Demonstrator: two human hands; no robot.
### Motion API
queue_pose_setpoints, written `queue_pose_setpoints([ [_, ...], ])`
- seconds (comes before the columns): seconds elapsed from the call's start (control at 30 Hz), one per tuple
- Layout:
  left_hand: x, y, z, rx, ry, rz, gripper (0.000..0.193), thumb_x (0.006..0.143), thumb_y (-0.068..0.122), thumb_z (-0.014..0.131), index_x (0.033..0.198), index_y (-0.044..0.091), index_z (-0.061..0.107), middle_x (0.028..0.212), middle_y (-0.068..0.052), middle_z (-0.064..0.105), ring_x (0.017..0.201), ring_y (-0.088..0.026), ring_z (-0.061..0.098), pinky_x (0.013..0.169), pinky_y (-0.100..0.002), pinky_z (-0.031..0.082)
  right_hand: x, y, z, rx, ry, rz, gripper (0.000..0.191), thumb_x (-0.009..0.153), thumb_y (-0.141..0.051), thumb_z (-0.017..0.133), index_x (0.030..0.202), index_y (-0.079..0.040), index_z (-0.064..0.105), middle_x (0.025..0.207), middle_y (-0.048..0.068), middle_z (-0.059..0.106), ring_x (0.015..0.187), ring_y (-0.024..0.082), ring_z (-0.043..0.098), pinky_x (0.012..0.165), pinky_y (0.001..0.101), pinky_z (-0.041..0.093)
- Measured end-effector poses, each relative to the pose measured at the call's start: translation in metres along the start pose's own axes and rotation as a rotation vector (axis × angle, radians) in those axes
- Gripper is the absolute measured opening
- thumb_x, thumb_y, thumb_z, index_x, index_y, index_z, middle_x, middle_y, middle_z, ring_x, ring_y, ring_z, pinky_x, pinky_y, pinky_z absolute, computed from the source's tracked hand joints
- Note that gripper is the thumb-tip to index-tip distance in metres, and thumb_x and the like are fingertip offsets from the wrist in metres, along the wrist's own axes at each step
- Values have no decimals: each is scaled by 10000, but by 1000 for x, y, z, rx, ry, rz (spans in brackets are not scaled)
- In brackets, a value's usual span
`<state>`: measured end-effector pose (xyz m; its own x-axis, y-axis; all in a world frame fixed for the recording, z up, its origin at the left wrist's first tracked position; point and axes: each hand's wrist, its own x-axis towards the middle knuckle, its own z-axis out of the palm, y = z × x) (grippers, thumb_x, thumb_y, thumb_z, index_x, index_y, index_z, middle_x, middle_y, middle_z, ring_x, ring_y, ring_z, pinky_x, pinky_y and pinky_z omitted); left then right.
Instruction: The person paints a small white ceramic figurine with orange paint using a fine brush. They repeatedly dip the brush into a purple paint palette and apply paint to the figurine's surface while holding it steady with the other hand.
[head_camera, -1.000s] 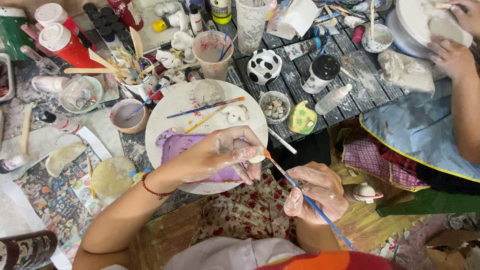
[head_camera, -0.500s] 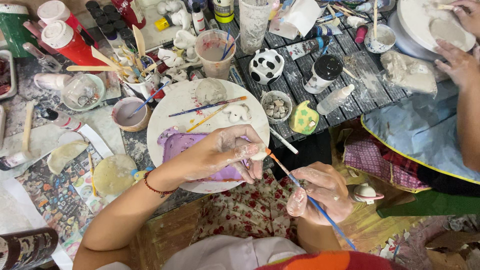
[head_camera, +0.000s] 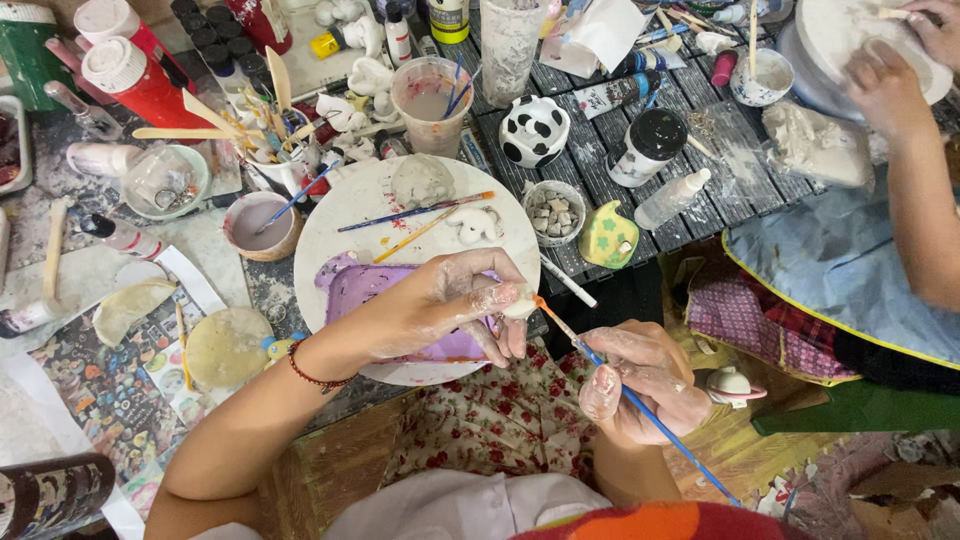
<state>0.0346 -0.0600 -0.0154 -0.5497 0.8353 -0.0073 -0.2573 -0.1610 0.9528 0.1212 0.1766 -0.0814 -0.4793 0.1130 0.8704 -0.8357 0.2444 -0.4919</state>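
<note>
My left hand (head_camera: 455, 305), smeared with pale clay, pinches a small white clay piece (head_camera: 518, 303) at its fingertips, above the near edge of a round white plate (head_camera: 330, 225). My right hand (head_camera: 645, 378) grips a thin blue-handled brush (head_camera: 640, 400). The brush's orange tip touches the clay piece. A purple clay slab (head_camera: 365, 290) lies on the plate under my left hand, with two more brushes (head_camera: 415, 215) and a small white figure (head_camera: 475, 225) behind it.
The table is crowded: red paint bottles (head_camera: 130, 60), a cup of murky water (head_camera: 430, 100), a cow-patterned pot (head_camera: 533, 130), a black-lidded jar (head_camera: 650, 145), a green star-shaped dish (head_camera: 607, 235). Another person's hands (head_camera: 890, 80) work a white disc at the top right.
My hands hold nearly the same pose. The brush tip has moved in until it touches the white piece, and the view has shifted slightly.
</note>
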Motion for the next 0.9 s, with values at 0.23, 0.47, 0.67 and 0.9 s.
queue_pose_setpoints([
  [0.23,-2,2,3,7,3,-2,331,1095,314,524,1156,-6,584,958,-131,685,910,-217,723,761,-375,655,-1,0,2,-47,-5,-26,180,938,-54,695,932,-38,516,919,258,705,649,258,651,620,357,544],
  [0.47,1,2,1,-14,-25,34,320,1102,300,518,1181,-5,574,968,-126,673,913,-216,719,756,-374,651,0,6,-3,-33,-50,-51,179,927,-45,690,957,-50,514,902,252,704,637,247,656,601,359,546],
  [0.67,2,3,1,-10,-5,-13,320,1098,291,518,1178,-12,583,956,-127,667,907,-218,717,768,-379,660,0,8,0,-17,-11,-81,227,933,-53,706,1046,-64,510,897,249,703,649,258,675,594,357,551],
  [0.9,2,2,0,10,-19,-7,343,1101,318,501,1165,-9,585,941,-137,685,900,-220,722,755,-372,658,1,7,-2,-36,-13,-95,209,932,-57,698,973,-47,493,892,249,703,637,252,662,594,363,555],
])
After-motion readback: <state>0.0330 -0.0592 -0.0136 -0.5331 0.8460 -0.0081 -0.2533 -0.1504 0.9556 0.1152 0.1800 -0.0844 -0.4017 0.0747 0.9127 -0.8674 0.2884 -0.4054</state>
